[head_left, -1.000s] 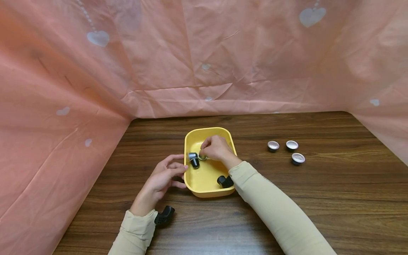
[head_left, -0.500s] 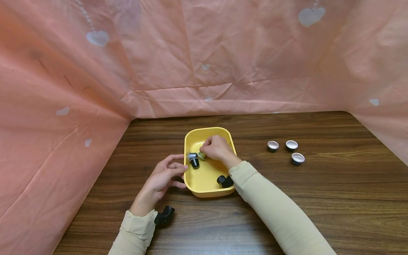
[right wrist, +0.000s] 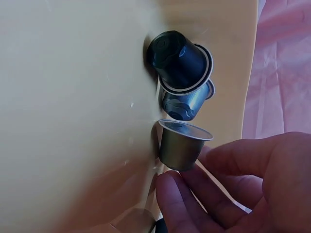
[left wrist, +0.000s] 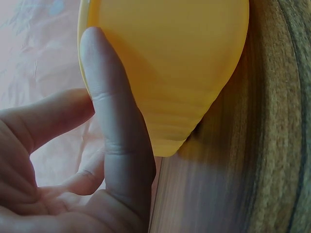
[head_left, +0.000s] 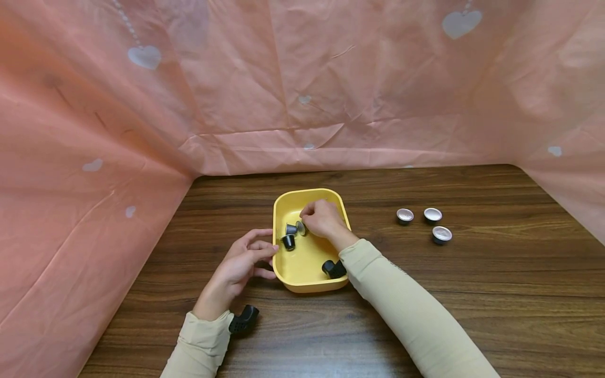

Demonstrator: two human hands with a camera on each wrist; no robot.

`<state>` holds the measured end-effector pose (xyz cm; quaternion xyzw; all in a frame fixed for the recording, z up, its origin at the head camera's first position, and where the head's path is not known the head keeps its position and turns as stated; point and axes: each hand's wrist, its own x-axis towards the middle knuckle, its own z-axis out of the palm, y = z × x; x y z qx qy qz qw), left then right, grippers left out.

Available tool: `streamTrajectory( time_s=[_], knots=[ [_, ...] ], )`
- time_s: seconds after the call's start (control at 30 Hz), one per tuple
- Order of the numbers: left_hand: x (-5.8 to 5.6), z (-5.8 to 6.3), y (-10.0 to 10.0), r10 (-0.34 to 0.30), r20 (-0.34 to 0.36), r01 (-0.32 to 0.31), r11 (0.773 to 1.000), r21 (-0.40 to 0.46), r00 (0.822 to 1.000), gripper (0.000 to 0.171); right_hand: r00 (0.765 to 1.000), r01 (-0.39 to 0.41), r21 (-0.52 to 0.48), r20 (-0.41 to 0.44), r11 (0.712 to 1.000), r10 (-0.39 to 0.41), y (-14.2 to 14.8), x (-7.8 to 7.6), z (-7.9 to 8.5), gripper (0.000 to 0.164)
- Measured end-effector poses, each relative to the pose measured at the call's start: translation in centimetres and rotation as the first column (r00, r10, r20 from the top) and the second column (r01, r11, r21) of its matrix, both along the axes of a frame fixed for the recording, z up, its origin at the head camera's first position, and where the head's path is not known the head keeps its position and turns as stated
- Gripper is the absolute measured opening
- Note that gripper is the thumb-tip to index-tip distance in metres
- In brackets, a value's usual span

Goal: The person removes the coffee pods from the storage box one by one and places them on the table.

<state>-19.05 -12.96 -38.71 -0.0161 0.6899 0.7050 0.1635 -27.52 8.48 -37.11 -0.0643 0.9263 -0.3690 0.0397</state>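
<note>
My right hand [head_left: 323, 219] reaches into a yellow tray [head_left: 302, 287], its fingertips around an olive coffee capsule [right wrist: 179, 150] with a silver lid. In the right wrist view, fingers meet that capsule behind and at its base; part of the contact is hidden. Beside it lie a blue-grey coffee capsule [right wrist: 187, 104] and a black coffee capsule [right wrist: 177, 60], tipped on their sides near the tray's left wall. My left hand [head_left: 241, 262] rests against the outside of that wall, the thumb at the rim and the other fingers extended.
Three capsules with silver lids up, a pinkish-lidded capsule [head_left: 404, 216], a far capsule [head_left: 433, 214] and a near capsule [head_left: 441, 234], stand on the wooden table [head_left: 496, 273] right of the tray. A pink curtain [head_left: 307, 105] hangs behind. Black wrist cameras [head_left: 243, 319] sit by both sleeves.
The olive capsule has tilted with my right fingers, its lid now facing left. The blue-grey capsule has shifted slightly right and turned; the black one has turned too. My left hand stays put.
</note>
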Motion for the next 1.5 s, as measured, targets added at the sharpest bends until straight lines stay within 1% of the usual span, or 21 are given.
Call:
streamTrajectory(
  time_s=[0.2,0.37,0.5,0.6,0.73,0.8,0.9,1.0,1.27,1.5],
  knots=[
    [0.02,0.0,-0.04,-0.002,0.001,0.002,1.0,-0.003,1.0,0.055,0.999,-0.03,-0.003,0.012,1.0,0.03,-0.01,0.19,0.05,0.033],
    [0.05,0.04,-0.01,-0.003,0.001,0.003,1.0,-0.001,1.0,0.056,0.999,-0.047,0.015,0.013,0.999,0.047,0.04,0.22,0.11,0.028],
    [0.04,0.08,-0.01,-0.004,0.003,0.004,1.0,0.001,1.0,0.056,0.998,-0.064,0.036,0.022,0.997,0.064,0.0,0.26,0.13,0.034],
    [0.01,0.08,-0.03,-0.003,0.006,0.003,1.0,0.003,1.0,0.057,0.995,-0.093,0.047,0.021,0.994,0.093,-0.05,0.28,0.11,0.04],
    [-0.04,0.06,-0.05,-0.001,0.008,0.001,1.0,0.006,1.0,0.057,0.988,-0.154,0.07,-0.004,0.986,0.155,-0.08,0.25,0.11,0.045],
    [-0.05,0.03,-0.04,-0.001,0.008,0.001,1.0,0.008,1.0,0.056,0.983,-0.182,0.083,-0.012,0.98,0.183,-0.09,0.22,0.08,0.044],
    [-0.07,-0.01,-0.03,-0.001,0.007,0.001,1.0,0.009,1.0,0.056,0.979,-0.203,0.101,-0.015,0.974,0.205,-0.08,0.18,-0.03,0.04],
    [-0.09,-0.04,0.0,-0.002,0.006,0.002,1.0,0.011,1.0,0.056,0.977,-0.207,0.114,-0.016,0.972,0.21,-0.06,0.13,-0.15,0.034],
    [-0.13,-0.08,0.01,-0.001,0.003,0.001,1.0,0.009,1.0,0.055,0.98,-0.192,0.126,-0.022,0.973,0.196,-0.06,0.17,-0.2,0.032],
    [-0.06,0.01,0.04,-0.001,0.006,0.001,1.0,0.012,1.0,0.055,0.983,-0.175,0.134,-0.029,0.975,0.18,-0.17,0.27,-0.08,0.026]
  ],
)
